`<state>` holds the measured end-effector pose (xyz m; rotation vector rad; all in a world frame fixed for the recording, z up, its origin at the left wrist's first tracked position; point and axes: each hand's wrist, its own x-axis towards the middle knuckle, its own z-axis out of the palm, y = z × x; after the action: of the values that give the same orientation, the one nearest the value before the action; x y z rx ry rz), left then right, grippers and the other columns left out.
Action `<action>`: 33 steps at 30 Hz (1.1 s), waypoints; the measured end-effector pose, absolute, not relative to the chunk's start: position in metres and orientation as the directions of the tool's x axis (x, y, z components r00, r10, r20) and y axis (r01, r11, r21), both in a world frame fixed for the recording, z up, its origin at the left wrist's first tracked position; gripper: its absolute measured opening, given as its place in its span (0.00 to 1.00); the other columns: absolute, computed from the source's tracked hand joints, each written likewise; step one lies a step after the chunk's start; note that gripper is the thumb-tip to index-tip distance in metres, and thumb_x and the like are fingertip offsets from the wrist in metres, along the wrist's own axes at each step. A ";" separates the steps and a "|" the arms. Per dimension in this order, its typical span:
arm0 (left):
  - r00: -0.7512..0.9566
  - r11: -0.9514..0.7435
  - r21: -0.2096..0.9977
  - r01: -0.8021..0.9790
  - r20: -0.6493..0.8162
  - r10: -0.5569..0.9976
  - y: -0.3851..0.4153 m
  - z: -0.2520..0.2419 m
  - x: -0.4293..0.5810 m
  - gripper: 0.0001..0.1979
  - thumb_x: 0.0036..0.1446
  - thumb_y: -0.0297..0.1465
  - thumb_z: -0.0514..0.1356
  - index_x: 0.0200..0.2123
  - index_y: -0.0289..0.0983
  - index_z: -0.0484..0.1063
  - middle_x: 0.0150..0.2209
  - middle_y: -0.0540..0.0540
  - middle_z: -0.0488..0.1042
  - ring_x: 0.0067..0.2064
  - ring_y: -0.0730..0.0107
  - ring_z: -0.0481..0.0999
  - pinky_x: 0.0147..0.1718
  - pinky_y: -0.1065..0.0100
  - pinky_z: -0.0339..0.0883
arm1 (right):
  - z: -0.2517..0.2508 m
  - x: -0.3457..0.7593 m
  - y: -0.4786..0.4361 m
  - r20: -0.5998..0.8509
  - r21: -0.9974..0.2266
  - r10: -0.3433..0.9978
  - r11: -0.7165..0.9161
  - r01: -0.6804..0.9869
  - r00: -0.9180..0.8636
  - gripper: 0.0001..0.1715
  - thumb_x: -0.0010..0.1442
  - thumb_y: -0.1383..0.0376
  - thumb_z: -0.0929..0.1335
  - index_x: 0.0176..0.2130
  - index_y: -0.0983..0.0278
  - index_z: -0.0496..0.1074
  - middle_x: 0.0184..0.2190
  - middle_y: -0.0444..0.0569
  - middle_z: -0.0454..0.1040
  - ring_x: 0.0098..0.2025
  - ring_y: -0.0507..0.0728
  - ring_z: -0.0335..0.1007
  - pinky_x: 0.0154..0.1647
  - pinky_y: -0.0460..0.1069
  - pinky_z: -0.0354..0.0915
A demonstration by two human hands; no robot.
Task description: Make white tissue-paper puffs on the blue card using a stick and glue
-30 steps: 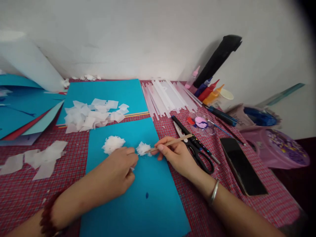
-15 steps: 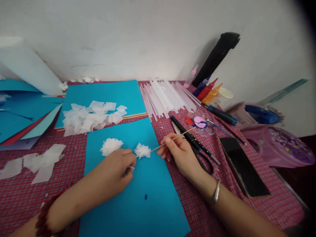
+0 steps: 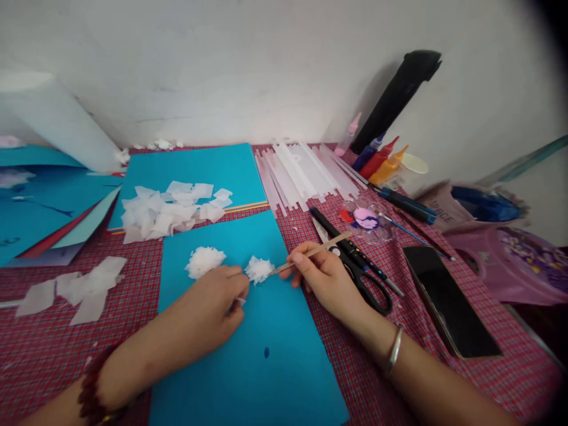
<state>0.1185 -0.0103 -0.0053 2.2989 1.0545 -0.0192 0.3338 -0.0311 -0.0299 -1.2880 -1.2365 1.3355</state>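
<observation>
Between the thumb and fingers of my right hand is a flat wooden stick, its lower end at the edge of a small white paper tuft. That tuft sits on a blue sheet of paper, to the right of a larger white tuft. My left hand is closed beside the small tuft. A bit of white tissue paper peeks out of its pinch; the rest is hidden by the fingers. A dark blue spot marks the sheet lower down.
White paper squares lie on a blue paper stack. White strips are behind. To the right are scissors, a pen, a paint palette, paint bottles and a phone.
The stick has turned in my right hand, so its flat side shows, and its tip stays by the small tuft. My left hand has barely moved. The whole view has shifted slightly.
</observation>
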 end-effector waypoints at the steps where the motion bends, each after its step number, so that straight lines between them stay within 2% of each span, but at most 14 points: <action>1: 0.686 -0.504 0.517 0.692 -0.254 0.682 -0.011 -0.004 0.119 0.06 0.47 0.21 0.49 0.24 0.37 0.57 0.28 0.49 0.63 0.32 0.67 0.63 0.30 0.65 0.53 | -0.030 0.334 -0.031 -0.122 -0.992 0.990 -0.121 0.021 -0.074 0.15 0.61 0.54 0.64 0.32 0.62 0.65 0.26 0.47 0.78 0.21 0.50 0.67 0.20 0.44 0.59; 7: 0.706 -0.504 0.555 0.662 -0.236 0.668 -0.009 -0.002 0.115 0.07 0.47 0.20 0.50 0.23 0.37 0.59 0.28 0.50 0.63 0.31 0.70 0.63 0.30 0.67 0.54 | -0.030 0.334 -0.029 -0.114 -0.993 0.991 -0.116 -0.011 -0.073 0.14 0.61 0.54 0.64 0.32 0.63 0.65 0.26 0.47 0.79 0.20 0.49 0.67 0.18 0.43 0.56; 12: 0.704 -0.391 0.699 0.598 -0.227 0.673 -0.006 0.016 0.106 0.08 0.53 0.23 0.52 0.27 0.37 0.69 0.31 0.50 0.68 0.33 0.72 0.67 0.33 0.69 0.60 | -0.028 0.333 -0.028 -0.117 -0.993 0.991 -0.116 0.009 -0.071 0.12 0.61 0.57 0.64 0.32 0.63 0.65 0.26 0.46 0.78 0.19 0.49 0.66 0.18 0.43 0.57; 15: 0.652 -0.318 0.721 0.615 -0.239 0.720 -0.010 0.027 0.112 0.07 0.54 0.26 0.55 0.29 0.38 0.73 0.28 0.51 0.68 0.29 0.74 0.67 0.29 0.70 0.60 | -0.028 0.332 -0.028 -0.102 -0.995 0.992 -0.103 -0.003 -0.069 0.11 0.61 0.57 0.64 0.32 0.63 0.64 0.24 0.45 0.78 0.19 0.49 0.67 0.19 0.44 0.59; 18: 0.574 -0.214 0.751 0.625 -0.255 0.778 -0.015 0.024 0.128 0.06 0.52 0.28 0.58 0.35 0.38 0.71 0.25 0.54 0.67 0.27 0.75 0.66 0.26 0.72 0.60 | -0.029 0.332 -0.027 -0.088 -0.996 0.994 -0.088 -0.004 -0.064 0.11 0.61 0.58 0.64 0.32 0.63 0.65 0.24 0.45 0.77 0.19 0.49 0.67 0.21 0.44 0.60; 20: 0.538 -0.177 0.774 0.607 -0.237 0.809 -0.017 0.017 0.139 0.06 0.51 0.27 0.58 0.35 0.38 0.68 0.25 0.55 0.66 0.27 0.75 0.66 0.26 0.72 0.60 | -0.030 0.332 -0.027 -0.087 -0.996 0.994 -0.087 -0.002 -0.067 0.10 0.61 0.59 0.64 0.32 0.63 0.65 0.24 0.45 0.77 0.19 0.49 0.67 0.20 0.44 0.60; 23: 0.521 -0.259 0.727 0.636 -0.156 0.839 -0.016 0.005 0.149 0.03 0.51 0.25 0.58 0.29 0.37 0.65 0.24 0.54 0.66 0.26 0.74 0.66 0.26 0.71 0.59 | -0.030 0.332 -0.027 -0.092 -0.996 0.993 -0.092 -0.003 -0.070 0.09 0.60 0.59 0.64 0.32 0.63 0.65 0.24 0.45 0.77 0.19 0.49 0.67 0.19 0.44 0.59; 27: 0.551 -0.404 0.622 0.671 -0.054 0.832 -0.009 -0.003 0.151 0.06 0.53 0.26 0.57 0.24 0.37 0.66 0.25 0.52 0.67 0.27 0.73 0.66 0.28 0.70 0.58 | -0.028 0.331 -0.026 -0.102 -0.994 0.992 -0.105 -0.030 -0.074 0.08 0.60 0.61 0.64 0.32 0.63 0.65 0.24 0.45 0.76 0.19 0.49 0.67 0.19 0.43 0.59; 30: 0.535 -0.405 0.620 0.672 -0.028 0.844 -0.003 -0.006 0.151 0.06 0.52 0.25 0.57 0.23 0.36 0.67 0.25 0.52 0.68 0.28 0.73 0.67 0.28 0.70 0.58 | -0.026 0.332 -0.028 -0.100 -0.992 0.994 -0.104 -0.065 -0.051 0.08 0.60 0.61 0.64 0.31 0.63 0.65 0.22 0.44 0.76 0.19 0.49 0.67 0.19 0.43 0.60; 33: 0.496 -0.374 0.638 0.673 -0.015 0.868 0.001 -0.009 0.152 0.06 0.51 0.26 0.59 0.23 0.36 0.67 0.24 0.52 0.68 0.27 0.73 0.67 0.27 0.71 0.59 | -0.024 0.335 -0.032 -0.087 -0.986 0.995 -0.079 -0.146 0.051 0.09 0.60 0.60 0.64 0.30 0.63 0.65 0.21 0.43 0.75 0.18 0.49 0.66 0.17 0.43 0.59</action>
<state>0.1521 0.0005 -0.0092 2.1593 1.2607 0.4362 0.3354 -0.0321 -0.0239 -1.1880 -1.0202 1.2924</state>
